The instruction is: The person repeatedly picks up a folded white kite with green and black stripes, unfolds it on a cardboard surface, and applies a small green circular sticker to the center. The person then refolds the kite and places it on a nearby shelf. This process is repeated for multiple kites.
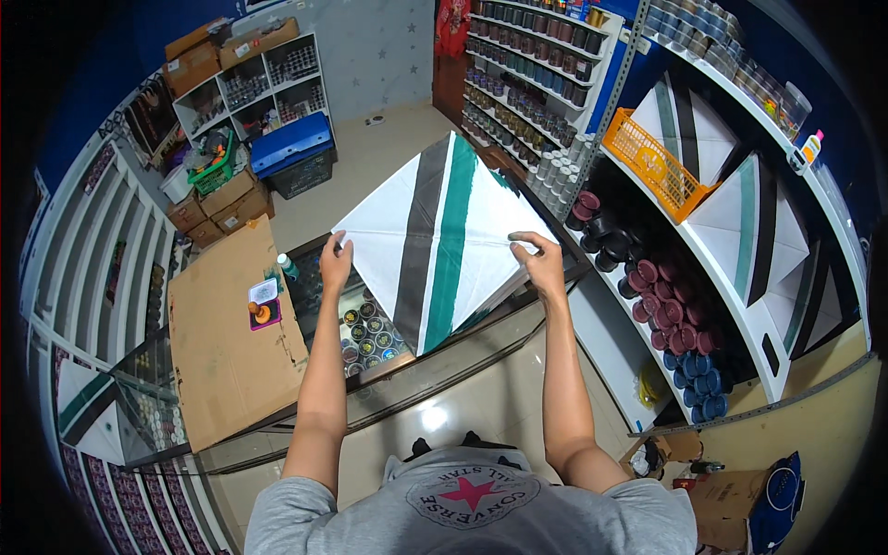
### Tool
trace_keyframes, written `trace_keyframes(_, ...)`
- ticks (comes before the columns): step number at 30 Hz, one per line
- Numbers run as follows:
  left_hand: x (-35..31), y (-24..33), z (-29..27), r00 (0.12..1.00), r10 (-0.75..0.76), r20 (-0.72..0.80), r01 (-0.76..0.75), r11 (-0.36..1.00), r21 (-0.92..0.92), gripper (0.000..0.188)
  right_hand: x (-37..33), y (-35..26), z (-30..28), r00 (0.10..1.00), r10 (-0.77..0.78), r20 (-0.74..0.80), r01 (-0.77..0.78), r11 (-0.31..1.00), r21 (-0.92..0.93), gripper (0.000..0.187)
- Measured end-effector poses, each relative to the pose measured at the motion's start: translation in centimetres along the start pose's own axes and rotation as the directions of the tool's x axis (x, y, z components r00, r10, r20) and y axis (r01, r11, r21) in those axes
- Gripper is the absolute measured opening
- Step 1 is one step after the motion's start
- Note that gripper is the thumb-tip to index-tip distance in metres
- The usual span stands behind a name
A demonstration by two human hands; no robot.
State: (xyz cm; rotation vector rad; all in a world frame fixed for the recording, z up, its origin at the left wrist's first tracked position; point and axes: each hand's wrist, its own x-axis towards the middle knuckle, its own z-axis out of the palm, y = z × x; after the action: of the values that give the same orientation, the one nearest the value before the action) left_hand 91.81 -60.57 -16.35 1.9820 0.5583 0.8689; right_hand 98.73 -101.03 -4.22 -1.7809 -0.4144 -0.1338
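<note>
A white diamond-shaped kite with a dark grey stripe and a green stripe is stretched out in front of me, above the glass counter. Its left corner is pinched by my left hand. At the right side, my right hand grips the kite between thumb and fingers. The green stripe has rough, brushed edges near the top. Layered edges under the lower right side look like more sheets, mostly hidden. Left of the kite, a cardboard sheet carries an orange-handled stamp, a pink-edged pad and a small white dish.
A small green bottle stands by the cardboard's edge. Round tins show through the glass counter. To the right, shelves hold similar kites, an orange basket and stacked maroon cups. A blue-lidded bin stands at the far left.
</note>
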Motion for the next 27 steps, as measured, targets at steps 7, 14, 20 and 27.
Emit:
trace_keyframes(7, 2.0, 2.7, -3.4, 0.998, -0.061, -0.003, 0.054, 0.904, -0.425, 0.032, 0.5, -0.5, -0.9, 0.997, -0.030, 0.067, 0.027, 0.998, 0.052, 0.019)
trace_keyframes(14, 2.0, 5.8, -6.6, 0.995, -0.087, 0.039, 0.094, 0.843, -0.530, 0.028, 1.6, 0.0, -1.9, 0.995, 0.050, 0.092, -0.061, 0.991, 0.120, 0.021)
trace_keyframes(20, 0.9, 6.9, -8.4, 0.998, -0.042, -0.039, 0.012, 0.823, -0.567, 0.024, 2.6, 0.4, -1.6, 0.993, 0.094, 0.074, -0.104, 0.983, 0.149, 0.022)
trace_keyframes(27, -2.0, 8.8, -9.5, 0.988, -0.029, -0.153, -0.059, 0.841, -0.538, 0.017, 3.9, 0.8, -0.5, 0.994, 0.107, -0.013, -0.096, 0.934, 0.345, 0.023)
